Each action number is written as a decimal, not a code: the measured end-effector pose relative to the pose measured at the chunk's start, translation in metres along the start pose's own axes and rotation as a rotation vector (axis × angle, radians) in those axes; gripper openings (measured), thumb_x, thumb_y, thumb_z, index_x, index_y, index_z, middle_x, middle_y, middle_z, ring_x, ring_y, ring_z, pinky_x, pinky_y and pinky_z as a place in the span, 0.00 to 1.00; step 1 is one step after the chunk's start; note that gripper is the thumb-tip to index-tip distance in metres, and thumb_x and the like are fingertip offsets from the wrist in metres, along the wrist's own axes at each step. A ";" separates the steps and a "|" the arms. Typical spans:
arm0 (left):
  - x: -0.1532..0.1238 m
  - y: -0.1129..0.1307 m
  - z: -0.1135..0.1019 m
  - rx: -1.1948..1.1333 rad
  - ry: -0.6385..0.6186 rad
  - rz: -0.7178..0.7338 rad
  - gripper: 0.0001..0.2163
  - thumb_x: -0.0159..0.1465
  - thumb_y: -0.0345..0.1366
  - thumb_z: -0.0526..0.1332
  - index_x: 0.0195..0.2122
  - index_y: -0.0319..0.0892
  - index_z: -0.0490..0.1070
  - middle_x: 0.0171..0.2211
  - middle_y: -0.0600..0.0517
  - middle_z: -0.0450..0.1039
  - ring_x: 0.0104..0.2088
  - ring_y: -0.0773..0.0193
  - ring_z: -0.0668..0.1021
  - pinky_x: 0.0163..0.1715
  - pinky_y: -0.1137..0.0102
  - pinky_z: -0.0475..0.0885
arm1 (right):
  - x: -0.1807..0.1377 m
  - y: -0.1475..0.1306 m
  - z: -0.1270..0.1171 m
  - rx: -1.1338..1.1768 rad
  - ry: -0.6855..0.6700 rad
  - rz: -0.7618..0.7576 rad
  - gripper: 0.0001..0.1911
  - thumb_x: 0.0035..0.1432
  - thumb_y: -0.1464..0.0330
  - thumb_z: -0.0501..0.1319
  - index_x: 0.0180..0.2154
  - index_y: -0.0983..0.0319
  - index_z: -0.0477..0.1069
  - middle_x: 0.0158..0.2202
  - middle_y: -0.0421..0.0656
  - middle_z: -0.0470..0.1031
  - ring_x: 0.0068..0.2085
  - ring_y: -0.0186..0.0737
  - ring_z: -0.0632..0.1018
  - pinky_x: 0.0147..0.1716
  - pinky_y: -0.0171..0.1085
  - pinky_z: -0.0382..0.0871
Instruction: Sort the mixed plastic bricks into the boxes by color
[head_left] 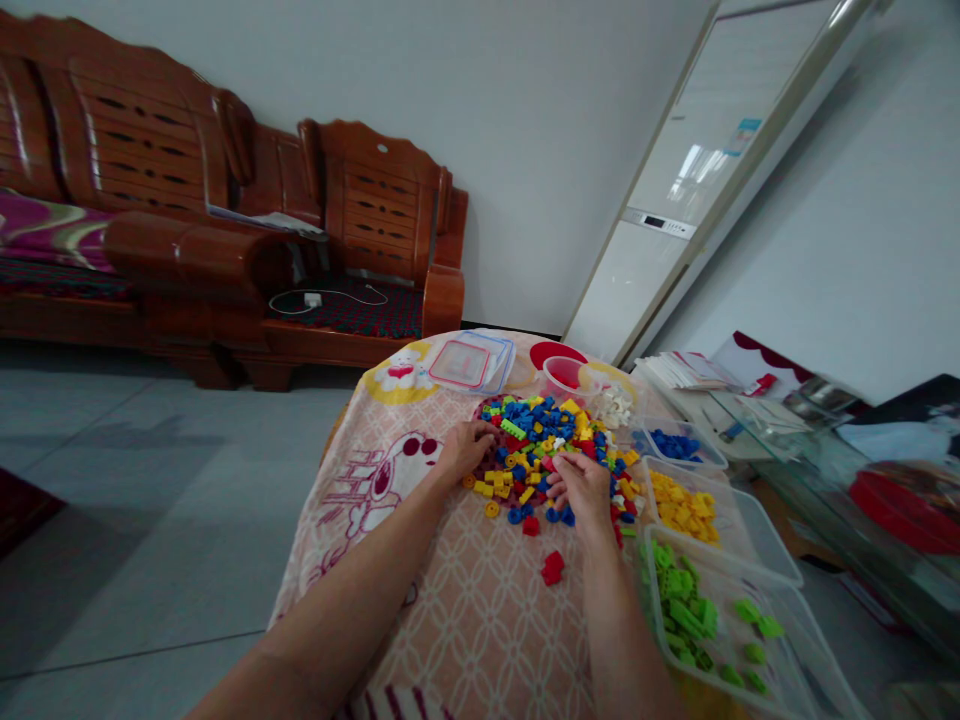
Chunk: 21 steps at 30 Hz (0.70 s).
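Reference point: heap of mixed plastic building bricks (551, 422), blue, yellow, red, green and white, on a patterned tablecloth (480, 620).

Left hand (466, 452): at the heap's left edge, palm down, fingers curled over its margin. Cannot tell whether they grip a brick. Placement would suit steadying or parting the edge of the heap.

Right hand (585, 490): over the heap's near right side, fingers bent inward. A small red brick (549, 464) shows at the fingertips; whether pinched or merely touched, cannot tell. The bent posture would suit single small pieces.

Right of the heap, far to near: clear boxes of blue bricks (675, 446), yellow bricks (684, 508) and green bricks (688, 605). One colour per box, probably to keep shades apart; all sit on the right hand's side, presumably for short reach.

Beyond the heap: a round tub (564, 361) with red inside, white bricks (615, 407) to its right, and clear lids (461, 362) to its left, likely set there to leave the boxes uncovered.

Nearer the wearer than the heap: loose red bricks (553, 569), apart from it.
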<state>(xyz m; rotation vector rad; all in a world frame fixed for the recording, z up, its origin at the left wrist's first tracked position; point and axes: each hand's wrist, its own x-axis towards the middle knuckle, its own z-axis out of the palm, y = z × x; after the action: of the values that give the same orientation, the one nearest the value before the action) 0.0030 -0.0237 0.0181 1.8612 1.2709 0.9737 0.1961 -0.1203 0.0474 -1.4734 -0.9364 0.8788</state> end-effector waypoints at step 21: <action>0.002 -0.007 0.003 -0.009 -0.011 0.001 0.12 0.59 0.32 0.55 0.39 0.42 0.77 0.30 0.53 0.79 0.31 0.65 0.78 0.33 0.74 0.72 | -0.005 0.012 -0.007 -0.372 0.041 -0.300 0.20 0.54 0.56 0.57 0.34 0.66 0.77 0.21 0.43 0.76 0.18 0.35 0.72 0.19 0.33 0.65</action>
<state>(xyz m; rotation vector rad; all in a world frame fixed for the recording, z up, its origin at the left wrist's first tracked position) 0.0033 -0.0198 0.0115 1.8575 1.2572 0.9672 0.2011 -0.1284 0.0362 -1.5986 -1.3009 0.4690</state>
